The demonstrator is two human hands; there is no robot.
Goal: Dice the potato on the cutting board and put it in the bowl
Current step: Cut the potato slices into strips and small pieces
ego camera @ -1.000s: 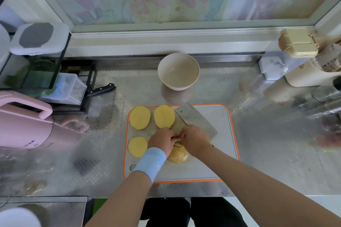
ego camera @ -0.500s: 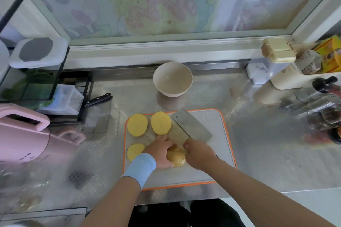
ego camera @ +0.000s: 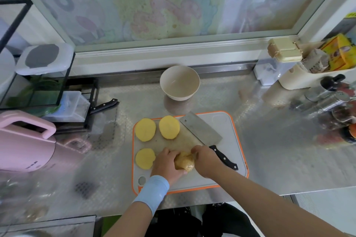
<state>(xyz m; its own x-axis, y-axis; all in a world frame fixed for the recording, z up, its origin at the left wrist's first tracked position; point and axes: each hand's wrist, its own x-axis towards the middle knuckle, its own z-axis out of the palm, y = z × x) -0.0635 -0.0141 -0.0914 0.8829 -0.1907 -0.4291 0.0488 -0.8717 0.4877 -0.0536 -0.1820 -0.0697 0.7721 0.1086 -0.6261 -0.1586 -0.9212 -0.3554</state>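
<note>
An orange-rimmed white cutting board (ego camera: pixel 228 134) lies on the steel counter. Three yellow potato slices lie flat on its left side (ego camera: pixel 145 129) (ego camera: pixel 169 127) (ego camera: pixel 145 158). My left hand (ego camera: pixel 166 165), with a blue wristband, grips an unpeeled potato chunk (ego camera: pixel 184 162) near the board's front. My right hand (ego camera: pixel 207 160) touches the same chunk from the right, its fingertips pinching the top. A cleaver (ego camera: pixel 200 131) lies flat on the board behind my hands, and its black handle sticks out free to the right of my right hand. An empty beige bowl (ego camera: pixel 179 95) stands behind the board.
A pink appliance (ego camera: pixel 25 144) stands at the left, with a black rack and a black-handled knife (ego camera: pixel 104 105) behind it. Jars and shakers (ego camera: pixel 331 102) and a cream container crowd the right side. The counter's front edge runs just below the board.
Both hands have drawn the potato chunk toward the board's front. The cleaver's handle, hidden under my right hand before, now shows free beside it.
</note>
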